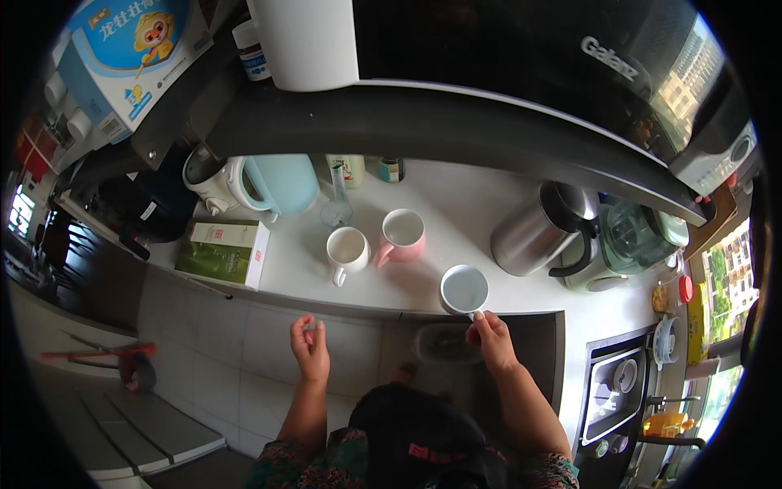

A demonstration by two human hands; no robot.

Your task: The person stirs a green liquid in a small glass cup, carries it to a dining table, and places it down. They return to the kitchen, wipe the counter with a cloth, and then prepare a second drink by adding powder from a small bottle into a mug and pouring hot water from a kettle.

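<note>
My right hand [493, 342] grips the handle of a pale blue-white mug [464, 290] near the front edge of the white counter [293, 269]; whether the mug touches the counter I cannot tell. On the counter to its left stand a pink mug [403, 237] and a white mug [347, 253], their handles towards me. My left hand [310, 348] hangs in front of the counter edge, fingers curled, with nothing seen in it. Behind the white mug is a clear glass vessel [337, 214].
A steel jug [528, 235] and a green-lidded appliance [641, 238] stand right. A light blue pitcher [284, 183] and a green-white box [223, 252] are at left. A dark shelf [379, 125] carrying a microwave oven [519, 67] overhangs the counter. A sink [614, 391] lies lower right.
</note>
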